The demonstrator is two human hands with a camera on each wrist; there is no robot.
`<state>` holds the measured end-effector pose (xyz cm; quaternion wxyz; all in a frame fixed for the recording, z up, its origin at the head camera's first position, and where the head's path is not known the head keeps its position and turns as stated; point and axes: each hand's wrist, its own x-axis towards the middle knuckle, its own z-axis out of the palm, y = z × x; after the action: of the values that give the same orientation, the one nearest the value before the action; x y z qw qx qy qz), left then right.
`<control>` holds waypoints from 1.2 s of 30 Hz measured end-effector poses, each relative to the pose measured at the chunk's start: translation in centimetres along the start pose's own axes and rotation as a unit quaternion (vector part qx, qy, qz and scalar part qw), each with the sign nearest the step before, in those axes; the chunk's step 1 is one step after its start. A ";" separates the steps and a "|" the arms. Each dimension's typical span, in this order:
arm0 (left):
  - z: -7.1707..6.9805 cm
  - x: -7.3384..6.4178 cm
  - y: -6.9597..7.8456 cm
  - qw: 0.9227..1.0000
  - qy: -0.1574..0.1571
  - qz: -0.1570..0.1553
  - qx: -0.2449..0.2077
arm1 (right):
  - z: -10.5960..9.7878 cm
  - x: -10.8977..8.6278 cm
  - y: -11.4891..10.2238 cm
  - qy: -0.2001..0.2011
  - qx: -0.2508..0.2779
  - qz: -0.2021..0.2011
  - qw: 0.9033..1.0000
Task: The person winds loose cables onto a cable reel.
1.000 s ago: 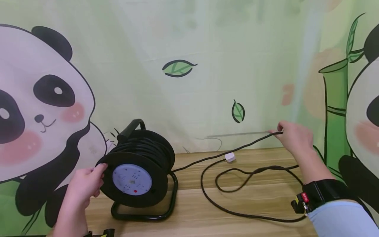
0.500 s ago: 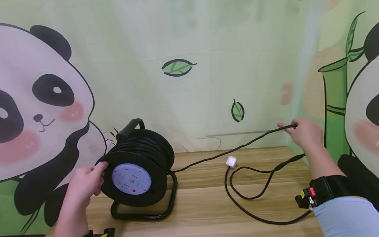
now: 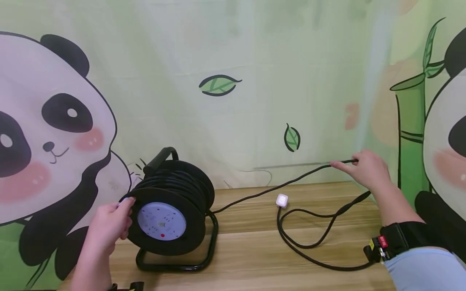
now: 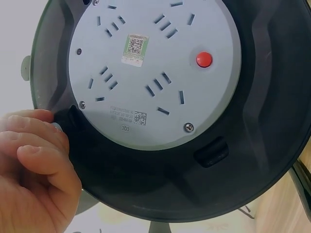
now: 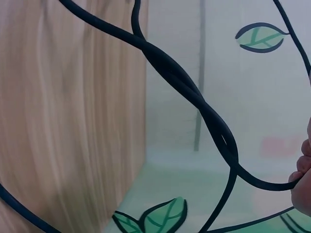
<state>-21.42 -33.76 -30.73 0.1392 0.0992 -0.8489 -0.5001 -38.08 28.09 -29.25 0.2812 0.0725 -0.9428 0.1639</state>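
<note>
One cable reel (image 3: 194,230) stood on a wooden table (image 3: 247,250), at eight o'clock from the middle of the head view. Between its two round black flanges lay many neat turns of black cable (image 3: 174,182). A pale socket disc (image 3: 162,220) filled the front flange's centre, with a red button (image 3: 162,235) at the disc's six o'clock; the left wrist view showed four groups of slots in it. The carry handle (image 3: 158,163) rose at the reel's twelve o'clock, and a black tubular stand (image 3: 174,267) held it up.

The left hand (image 3: 109,224) grasped the reel's edge at ten o'clock, fingers curled; the exact part under the fingertips was hidden. At the view's three o'clock, the right hand (image 3: 369,169) pinched the cable, raised above the table on a line from the reel. More cable lay in loops between four and five o'clock, ending in a white plug (image 3: 282,201); two strands twisted together near the right wrist. Behind hung a pale green backdrop (image 3: 233,40) with printed pandas (image 3: 51,72).
</note>
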 end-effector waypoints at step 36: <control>2.9 -1.0 2.0 0.994 0.085 0.063 0.006 | 3.5 -1.3 -0.8 -0.006 -0.009 -0.001 1.000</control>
<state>-21.55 -30.12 -30.40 0.2416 0.0884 -0.8418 -0.4746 -38.60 26.23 -32.49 0.2766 0.0719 -0.9457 0.1547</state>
